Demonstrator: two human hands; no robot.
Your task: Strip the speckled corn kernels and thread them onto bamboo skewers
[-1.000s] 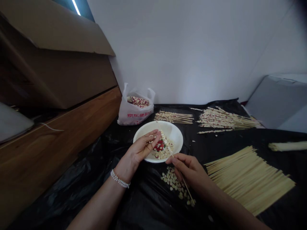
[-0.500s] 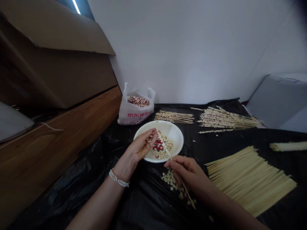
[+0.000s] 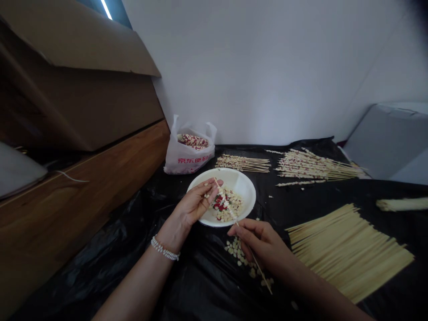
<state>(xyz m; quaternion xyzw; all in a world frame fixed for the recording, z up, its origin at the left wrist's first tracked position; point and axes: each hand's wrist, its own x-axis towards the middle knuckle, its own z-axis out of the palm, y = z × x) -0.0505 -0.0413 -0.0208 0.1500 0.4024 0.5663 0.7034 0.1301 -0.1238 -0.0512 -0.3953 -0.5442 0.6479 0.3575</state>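
The right hand [image 3: 264, 237] pinches a stick [image 3: 261, 271] across the bowl's near edge [image 3: 216, 224], its tip by the left hand [image 3: 191, 205] holding pale bits [image 3: 206, 195], with black plastic [image 3: 112, 249] spreading near left.

Sole view: camera on person's head, facing forward and down at close range. Left hand [image 3: 197, 205] and right hand [image 3: 259, 238] nearest lens; bowl [image 3: 246, 189] near centre; pale wall [image 3: 261, 76] fills upper background.

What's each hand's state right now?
Left hand: partly curled, holding pale corn kernels.
Right hand: closed, holding a partly loaded bamboo skewer.
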